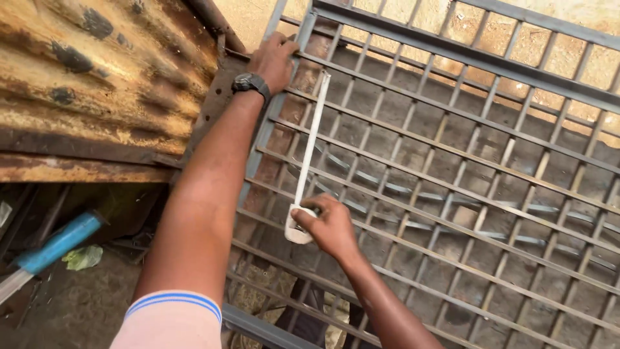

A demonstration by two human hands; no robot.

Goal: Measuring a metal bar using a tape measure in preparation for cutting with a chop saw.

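Measuring is under way: the left hand (274, 59) presses the tape's (310, 139) end against the metal grille (452, 168), the right hand's (330, 225) grip pinches the tape case (296, 227); next likely calls for reading the length.

A rusted corrugated metal sheet (97, 71) occupies the upper left of the view; its surface shows orange-brown corrosion with several dark patches. A rusted flat steel bar (71, 169) runs along the lower edge of the sheet. Below this bar, in shadow, a tool with a blue handle (59, 243) lies at an angle, its pale metal end pointing toward the lower left corner. Just beside the handle rests a crumpled pale green scrap (82, 257). The dirt ground (71, 304) beneath these items is dark and littered with small debris. Sandy, sunlit ground (516, 39) is visible along the top right.
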